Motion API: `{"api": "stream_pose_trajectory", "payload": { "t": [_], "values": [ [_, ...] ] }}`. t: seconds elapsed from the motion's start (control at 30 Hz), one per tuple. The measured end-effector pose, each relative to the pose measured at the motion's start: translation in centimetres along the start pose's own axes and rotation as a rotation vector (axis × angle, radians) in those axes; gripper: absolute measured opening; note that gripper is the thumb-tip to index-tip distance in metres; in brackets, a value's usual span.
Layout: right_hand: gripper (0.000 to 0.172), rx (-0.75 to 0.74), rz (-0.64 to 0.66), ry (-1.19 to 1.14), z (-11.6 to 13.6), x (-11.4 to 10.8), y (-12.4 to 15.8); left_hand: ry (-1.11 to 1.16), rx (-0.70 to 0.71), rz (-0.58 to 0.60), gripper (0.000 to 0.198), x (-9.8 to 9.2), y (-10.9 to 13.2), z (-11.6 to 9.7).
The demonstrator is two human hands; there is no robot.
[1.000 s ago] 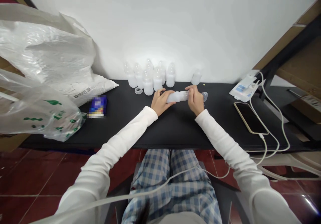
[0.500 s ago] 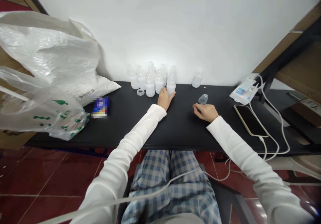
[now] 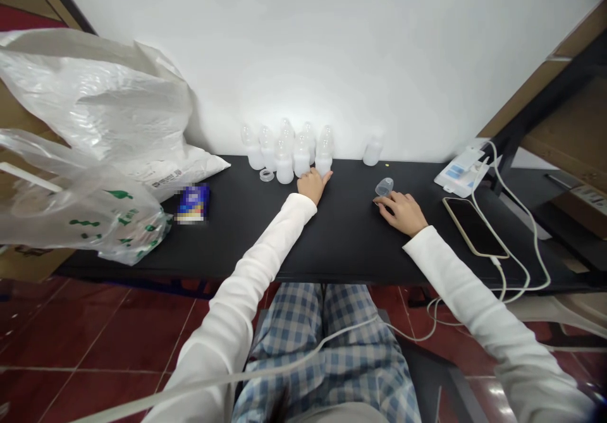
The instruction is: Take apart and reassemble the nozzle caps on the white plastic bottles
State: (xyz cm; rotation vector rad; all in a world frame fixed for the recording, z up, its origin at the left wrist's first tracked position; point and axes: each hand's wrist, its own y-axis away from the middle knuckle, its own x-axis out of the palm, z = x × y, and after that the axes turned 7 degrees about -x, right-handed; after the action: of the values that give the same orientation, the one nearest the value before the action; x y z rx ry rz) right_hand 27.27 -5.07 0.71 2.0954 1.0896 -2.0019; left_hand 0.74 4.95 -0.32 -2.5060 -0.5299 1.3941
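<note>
My left hand [image 3: 312, 186] is at the base of a white baby bottle [image 3: 324, 157] with a clear dome cap, fingers on one side and thumb on the other. This bottle stands upright at the right end of a group of several similar bottles [image 3: 284, 164] by the wall. A small clear ring [image 3: 267, 175] lies in front of the group. My right hand [image 3: 402, 213] is open, its fingers loosely bent, just beside a loose clear cap [image 3: 384, 186] lying on the black table [image 3: 341, 239]. Farther back, a single white bottle [image 3: 372, 151] stands apart.
On the left are a large white plastic bag [image 3: 109, 107], a clear bag with green print [image 3: 95, 214] and a blue packet [image 3: 193, 203]. A phone [image 3: 475, 226] with a white cable and a white-blue package [image 3: 459, 170] lie on the right. The wall borders the table's back.
My right hand has shifted right, closer to the loose cap. The bottle at my left hand has moved slightly back towards the wall. The view has shifted a little.
</note>
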Motion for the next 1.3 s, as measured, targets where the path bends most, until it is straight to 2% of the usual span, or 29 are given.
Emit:
{"api": "stream_pose_trajectory", "payload": {
  "t": [0.2,0.3,0.47,0.53,0.63,0.7,0.77,0.87,1.0,1.1,1.2,1.3],
  "values": [
    [0.037,0.03,-0.036,-0.051,0.2,0.0,0.1,-0.017,-0.131,0.032,0.063,0.2,0.6,-0.8],
    [0.037,0.023,-0.053,-0.064,0.3,-0.1,0.1,0.009,-0.139,0.044,0.061,0.1,0.7,-0.7],
    [0.033,0.018,-0.076,-0.021,0.1,0.0,-0.1,0.017,-0.154,0.039,0.043,-0.6,1.6,-0.2],
    [0.031,0.008,-0.085,-0.043,0.2,0.2,-0.3,0.013,-0.089,0.069,0.036,-1.0,2.4,-0.2],
    [0.032,-0.049,-0.125,-0.111,0.9,0.5,-0.7,0.003,0.135,0.145,0.026,-1.6,3.5,-0.5],
    [0.033,-0.096,-0.176,-0.145,1.6,0.7,-1.2,-0.022,0.254,0.182,0.028,-1.8,3.7,-0.6],
    [0.033,-0.121,-0.241,-0.156,2.3,1.1,-2.0,-0.051,0.302,0.199,0.035,-1.7,3.6,-0.6],
    [0.033,-0.101,-0.329,-0.163,3.4,2.0,-4.0,-0.051,0.287,0.201,0.044,-1.2,3.0,-0.5],
    [0.038,-0.005,-0.416,-0.215,5.2,3.8,-8.5,0.036,0.236,0.17,0.045,-0.1,2.6,-0.3],
    [0.039,0.046,-0.434,-0.253,6.1,4.9,-11.1,0.155,0.257,0.111,0.033,-0.4,2.4,0.5],
    [0.035,0.059,-0.425,-0.349,6.4,5.2,-11.7,0.25,0.266,-0.04,0.029,-2.5,1.3,2.7],
    [0.03,0.121,-0.44,-0.471,6.2,5.2,-11.0,0.221,0.107,-0.192,0.041,-5.4,-0.6,6.1]
  ]
}}
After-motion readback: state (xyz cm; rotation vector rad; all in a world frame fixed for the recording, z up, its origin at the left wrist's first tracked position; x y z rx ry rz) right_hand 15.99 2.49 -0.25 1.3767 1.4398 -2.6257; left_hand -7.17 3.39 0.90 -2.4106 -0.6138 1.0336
